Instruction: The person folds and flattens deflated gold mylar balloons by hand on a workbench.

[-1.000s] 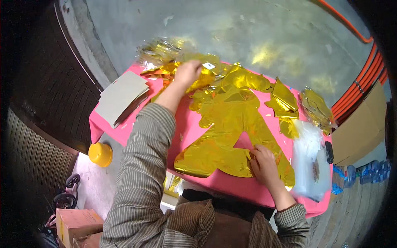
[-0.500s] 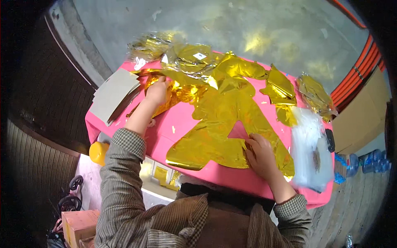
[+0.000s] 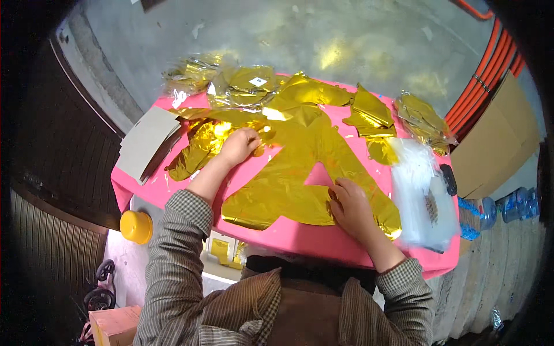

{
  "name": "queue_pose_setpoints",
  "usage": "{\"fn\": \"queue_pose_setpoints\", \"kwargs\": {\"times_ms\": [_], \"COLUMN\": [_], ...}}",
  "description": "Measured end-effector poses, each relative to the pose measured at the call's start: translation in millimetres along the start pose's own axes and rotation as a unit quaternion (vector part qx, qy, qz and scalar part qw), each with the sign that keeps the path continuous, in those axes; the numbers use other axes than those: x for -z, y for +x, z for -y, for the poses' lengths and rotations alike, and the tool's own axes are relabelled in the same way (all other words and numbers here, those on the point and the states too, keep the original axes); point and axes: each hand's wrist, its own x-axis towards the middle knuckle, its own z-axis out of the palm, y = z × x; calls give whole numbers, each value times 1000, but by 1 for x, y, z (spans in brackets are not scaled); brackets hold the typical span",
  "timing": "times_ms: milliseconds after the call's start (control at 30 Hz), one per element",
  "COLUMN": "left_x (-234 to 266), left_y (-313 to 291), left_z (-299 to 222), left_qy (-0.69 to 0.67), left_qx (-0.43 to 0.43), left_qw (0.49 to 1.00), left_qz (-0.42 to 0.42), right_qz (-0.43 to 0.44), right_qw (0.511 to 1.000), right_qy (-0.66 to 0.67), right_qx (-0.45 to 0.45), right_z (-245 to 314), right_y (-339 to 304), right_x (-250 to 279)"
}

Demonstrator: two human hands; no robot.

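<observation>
A large flat gold foil balloon with a triangular hole lies spread over the pink-covered table. My right hand rests on its lower right part beside the hole, fingers bent and gripping the foil. At the balloon's left side hovers my left hand, its fingers curled together; whatever they hold, if anything, is hidden. Crumpled shiny gold foil lies just left of that hand.
Clear-bagged gold foil packs line the far edge, and folded gold foil lies at the right. A grey card stack sits left, clear plastic bags right. Beyond the left edge is a yellow container.
My left hand has moved right from the crumpled foil to the flat balloon's side. The crumpled foil now lies looser on the left. My right hand stays by the hole; the view has shifted slightly.
</observation>
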Motion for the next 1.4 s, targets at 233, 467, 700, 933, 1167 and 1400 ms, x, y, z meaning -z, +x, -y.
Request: {"fn": "queue_pose_setpoints", "kwargs": {"times_ms": [233,467,700,933,1167,1400], "left_x": [51,79,85,86,112,137], "left_y": [42,-24,-46,1,39,79], "left_z": [-70,-164,-107,-38,-83,-65], "left_qy": [-155,-49,-120,-594,-313,-330], "left_qx": [108,-106,155,269,210,-48], "left_qw": [973,986,952,696,839,843], "left_qz": [-133,-121,-234,-301,-393,-421], "right_qz": [1,-13,-45,-29,147,248], "right_qw": [1000,1000,999,999,986,943], "right_qy": [14,-9,1,39,13,65], "right_qx": [0,2,24,-16,-78,-212], "right_z": [0,-7,-9,-2,-34,-69], "right_y": [5,1,0,9,56,97], "right_x": [-3,-7,-7,-1,21,1]}}
